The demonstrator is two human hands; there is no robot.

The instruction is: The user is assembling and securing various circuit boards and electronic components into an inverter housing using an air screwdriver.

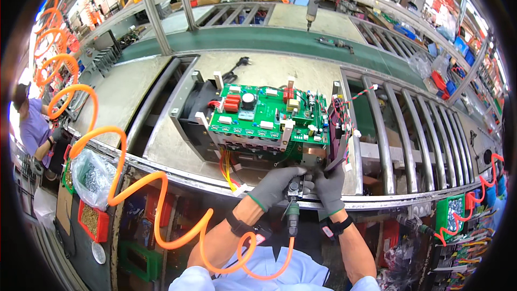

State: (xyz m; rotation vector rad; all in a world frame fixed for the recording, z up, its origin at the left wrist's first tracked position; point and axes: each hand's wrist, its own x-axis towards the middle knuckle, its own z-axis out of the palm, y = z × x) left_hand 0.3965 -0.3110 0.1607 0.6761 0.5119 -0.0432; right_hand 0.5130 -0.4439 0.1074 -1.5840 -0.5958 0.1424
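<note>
My left hand, in a grey glove with a green cuff, is closed around an air-powered driver whose hose end hangs toward me. Beside it, my right hand, gloved alike, has its fingers bent in at the lower front right corner of an electronic unit; what they hold is hidden. The unit has a green circuit board on top, with red, white and yellow components. A black fan housing stands at its left end. Red and black wires cluster at its right, and yellow and red wires hang in front.
An orange coiled hose loops across the left side to the driver. Steel rollers lie right of the unit. Behind runs a green belt with another driver hanging above it. Red bin holds small fasteners; a person stands far left.
</note>
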